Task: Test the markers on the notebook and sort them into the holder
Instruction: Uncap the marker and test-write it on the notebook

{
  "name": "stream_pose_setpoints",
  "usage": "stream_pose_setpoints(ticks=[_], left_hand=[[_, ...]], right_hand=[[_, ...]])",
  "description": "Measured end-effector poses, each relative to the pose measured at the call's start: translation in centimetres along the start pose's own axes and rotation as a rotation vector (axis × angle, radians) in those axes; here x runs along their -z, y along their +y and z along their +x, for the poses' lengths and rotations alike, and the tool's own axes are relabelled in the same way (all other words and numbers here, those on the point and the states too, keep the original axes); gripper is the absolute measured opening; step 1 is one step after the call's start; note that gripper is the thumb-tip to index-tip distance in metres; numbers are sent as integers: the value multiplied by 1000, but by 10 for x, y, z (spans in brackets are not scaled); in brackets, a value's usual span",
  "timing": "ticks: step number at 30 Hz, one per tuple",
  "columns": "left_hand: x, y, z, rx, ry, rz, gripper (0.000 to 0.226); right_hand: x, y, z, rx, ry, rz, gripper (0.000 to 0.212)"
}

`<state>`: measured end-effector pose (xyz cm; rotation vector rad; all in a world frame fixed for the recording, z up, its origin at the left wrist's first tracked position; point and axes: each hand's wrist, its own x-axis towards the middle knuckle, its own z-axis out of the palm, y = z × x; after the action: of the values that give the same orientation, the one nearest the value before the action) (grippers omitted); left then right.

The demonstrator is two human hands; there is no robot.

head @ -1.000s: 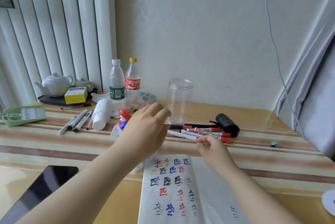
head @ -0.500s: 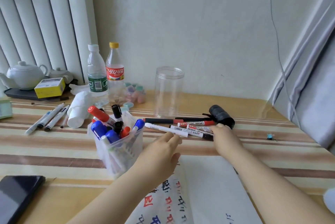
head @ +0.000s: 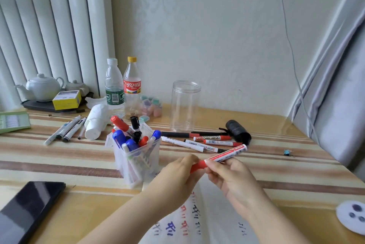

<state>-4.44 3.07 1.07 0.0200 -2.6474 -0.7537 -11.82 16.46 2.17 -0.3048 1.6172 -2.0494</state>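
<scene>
A red-capped white marker is held above the table in both hands. My right hand grips its barrel. My left hand pinches its red cap end. Below them lies the open notebook with red, blue and black test marks. To the left stands a clear plastic holder with several red, blue and black markers standing in it. More loose markers lie in a row behind my hands.
A tall clear jar stands behind the markers, with a black roll to its right. Two bottles, a tissue roll, several pens, a teapot sit at back left. A dark phone lies near left.
My right hand picked a red-capped marker from the row and lifted it toward me. My left hand came across and took hold of its cap end.
</scene>
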Motion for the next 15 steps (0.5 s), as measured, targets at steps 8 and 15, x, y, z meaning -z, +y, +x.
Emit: stream_pose_setpoints(ticks=[8,15], left_hand=[[16,-10,-65,80,-165,153,19],[20,-10,-106,35,-302,135,25]], right_hand=[[-2,19,-63,317,-77,-1031,28],[-18,62,-71,925,-309,-1643,34]])
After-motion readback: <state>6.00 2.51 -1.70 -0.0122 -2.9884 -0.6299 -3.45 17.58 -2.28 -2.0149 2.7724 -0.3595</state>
